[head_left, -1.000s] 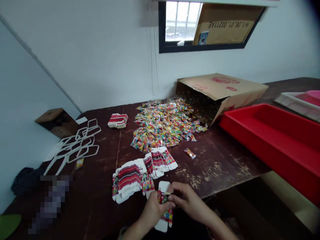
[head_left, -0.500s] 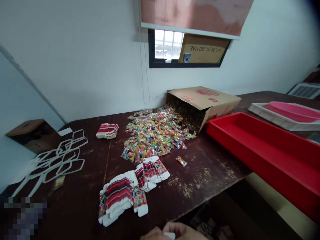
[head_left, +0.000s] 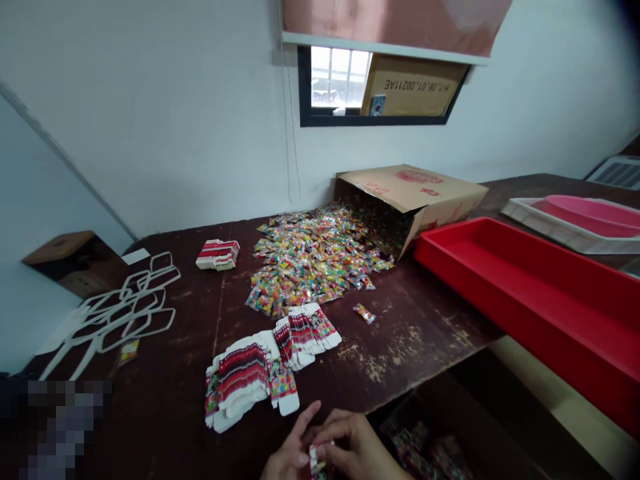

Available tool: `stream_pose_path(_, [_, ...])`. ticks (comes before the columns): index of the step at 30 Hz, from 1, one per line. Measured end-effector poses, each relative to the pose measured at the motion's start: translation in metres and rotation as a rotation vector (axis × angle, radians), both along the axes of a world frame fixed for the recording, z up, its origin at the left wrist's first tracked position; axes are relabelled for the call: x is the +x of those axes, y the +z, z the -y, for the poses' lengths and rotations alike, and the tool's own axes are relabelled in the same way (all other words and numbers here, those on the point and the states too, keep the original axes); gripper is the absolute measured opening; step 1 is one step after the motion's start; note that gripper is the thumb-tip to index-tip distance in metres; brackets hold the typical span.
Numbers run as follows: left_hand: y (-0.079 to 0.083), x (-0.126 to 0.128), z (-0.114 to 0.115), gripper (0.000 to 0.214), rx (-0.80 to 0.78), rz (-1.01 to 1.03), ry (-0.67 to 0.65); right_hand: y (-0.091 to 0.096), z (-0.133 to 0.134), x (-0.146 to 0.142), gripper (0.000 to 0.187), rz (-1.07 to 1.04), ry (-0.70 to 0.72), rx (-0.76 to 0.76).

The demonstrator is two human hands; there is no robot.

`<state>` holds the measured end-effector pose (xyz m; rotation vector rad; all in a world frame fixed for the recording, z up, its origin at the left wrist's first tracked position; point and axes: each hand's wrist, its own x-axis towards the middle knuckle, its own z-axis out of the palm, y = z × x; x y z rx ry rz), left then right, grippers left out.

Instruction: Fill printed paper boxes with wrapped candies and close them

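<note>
My left hand (head_left: pixel 289 455) and my right hand (head_left: pixel 353 448) meet at the bottom edge of the view, both closed on a small printed paper box (head_left: pixel 316 461) that is mostly hidden between the fingers. Just beyond them on the dark wooden table (head_left: pixel 415 333) lie fanned stacks of flat printed box blanks (head_left: pixel 250 373). Farther back is a wide heap of small colourful candy packets (head_left: pixel 310 263) spilling from a tipped cardboard carton (head_left: pixel 415 193). One stray packet (head_left: pixel 364 313) lies alone.
A long red tray (head_left: pixel 530 293) stands at the right, with a white tray holding a pink one (head_left: pixel 575 220) behind it. White punched-out card frames (head_left: pixel 125 310) lie at the left. A small stack of folded boxes (head_left: pixel 218 255) sits near the wall. A brown box (head_left: pixel 65 257) is far left.
The view tilted up and then partly back down. My hands dropped almost out of view and now show again at the bottom edge, still on the small box.
</note>
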<state>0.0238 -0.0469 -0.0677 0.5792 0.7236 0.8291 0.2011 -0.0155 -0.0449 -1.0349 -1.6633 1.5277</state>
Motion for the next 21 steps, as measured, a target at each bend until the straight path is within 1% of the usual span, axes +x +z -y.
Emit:
stream_pose_path(1, [0.0,-0.001,0.001,0.074,0.038,0.014,-0.002,0.0,0.001,0.002,0.042,0.012,0.006,0.028])
stream_pose_path(2, [-0.001,-0.002,0.002,0.071,0.086,-0.014,-0.009,0.001,0.003,0.004,0.042,0.022,0.041,0.088])
stream_pose_path(3, [-0.003,-0.003,0.003,0.069,0.142,-0.083,-0.02,0.002,0.006,0.006,0.044,0.036,0.1,0.174])
stream_pose_path(6, [-0.006,-0.005,0.004,0.068,0.315,-0.388,-0.07,0.008,0.009,0.015,0.044,0.114,0.296,0.426])
stream_pose_path(8, [0.003,-0.006,0.002,0.074,0.393,-0.568,-0.106,0.014,-0.003,0.024,0.036,0.18,0.353,0.502])
stream_pose_path(9, [0.013,-0.007,0.0,0.077,0.42,-0.668,-0.124,0.016,-0.017,0.03,0.031,0.208,0.337,0.52])
stream_pose_path(10, [0.025,-0.008,-0.002,0.078,0.443,-0.771,-0.156,0.017,-0.035,0.038,0.027,0.242,0.279,0.537])
stream_pose_path(11, [0.04,-0.011,-0.005,0.078,0.462,-0.889,-0.172,0.017,-0.058,0.048,0.025,0.284,0.167,0.546])
stream_pose_path(12, [0.056,-0.015,-0.009,0.077,0.476,-0.981,-0.204,0.015,-0.082,0.059,0.025,0.373,-0.041,0.576])
stream_pose_path(13, [0.071,-0.02,-0.013,0.069,0.492,-1.031,-0.321,0.012,-0.106,0.071,0.03,0.498,-0.258,0.592])
stream_pose_path(14, [0.085,-0.026,-0.017,0.059,0.514,-1.082,-0.415,0.008,-0.128,0.082,0.037,0.603,-0.384,0.578])
stream_pose_path(15, [0.095,-0.032,-0.021,0.052,0.529,-1.145,-0.481,0.002,-0.145,0.092,0.037,0.613,-0.42,0.566])
stream_pose_path(16, [0.102,-0.038,-0.024,0.04,0.542,-1.167,-0.525,-0.003,-0.157,0.099,0.035,0.623,-0.444,0.558])
stream_pose_path(17, [0.105,-0.043,-0.028,0.031,0.511,-1.161,-0.519,-0.009,-0.161,0.104,0.031,0.61,-0.442,0.547])
stream_pose_path(18, [0.104,-0.046,-0.031,0.025,0.449,-1.12,-0.472,-0.014,-0.16,0.105,0.027,0.586,-0.44,0.535])
stream_pose_path(19, [0.1,-0.046,-0.034,0.024,0.364,-1.048,-0.383,-0.018,-0.152,0.103,0.022,0.564,-0.444,0.517])
stream_pose_path(21, [0.086,-0.04,-0.04,0.041,0.176,-0.87,-0.135,-0.022,-0.125,0.089,0.015,0.524,-0.446,0.468])
